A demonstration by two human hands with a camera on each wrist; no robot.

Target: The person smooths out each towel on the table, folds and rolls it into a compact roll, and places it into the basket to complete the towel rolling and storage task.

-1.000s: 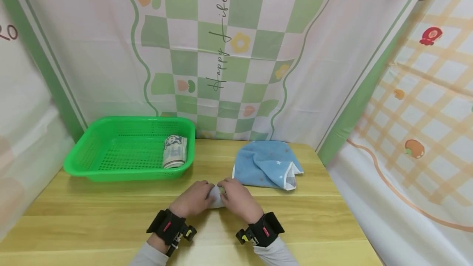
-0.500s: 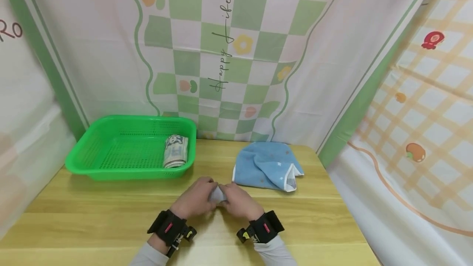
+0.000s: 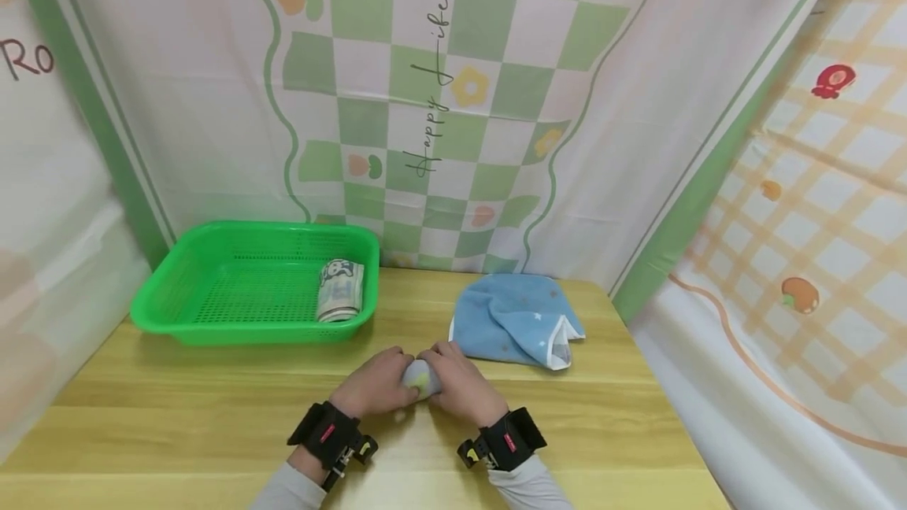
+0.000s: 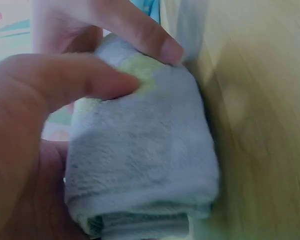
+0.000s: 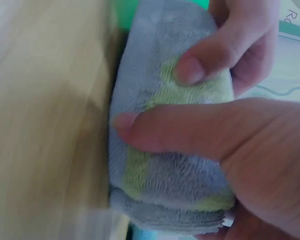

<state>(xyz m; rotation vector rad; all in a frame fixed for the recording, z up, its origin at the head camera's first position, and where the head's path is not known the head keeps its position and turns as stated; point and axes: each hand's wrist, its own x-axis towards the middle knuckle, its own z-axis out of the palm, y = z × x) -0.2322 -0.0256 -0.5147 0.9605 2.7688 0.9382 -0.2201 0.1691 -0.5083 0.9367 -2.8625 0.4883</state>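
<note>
Between both hands is a rolled grey towel [image 3: 421, 378] with a yellow-green pattern, close over the wooden table. My left hand [image 3: 375, 384] grips its left part; in the left wrist view the thumb [image 4: 100, 80] presses on the near face of the towel [image 4: 150, 145]. My right hand [image 3: 464, 386] grips the other part, its thumb [image 5: 165, 127] lying across the towel [image 5: 180, 175] in the right wrist view. The fingers behind the roll are mostly hidden. Layered folds show at the towel's ends.
A green plastic basket [image 3: 255, 327] stands at the back left, with a rolled printed towel [image 3: 340, 290] inside at its right. A blue towel [image 3: 506, 317] with white edging lies loosely crumpled at the back right. The wooden table [image 3: 212, 431] meets a patterned curtain [image 3: 489, 38] behind.
The grey towel has turned in the hands, so more of its yellow-green pattern faces the head camera. Both hands still grip it in nearly the same place. The head view has shifted slightly.
</note>
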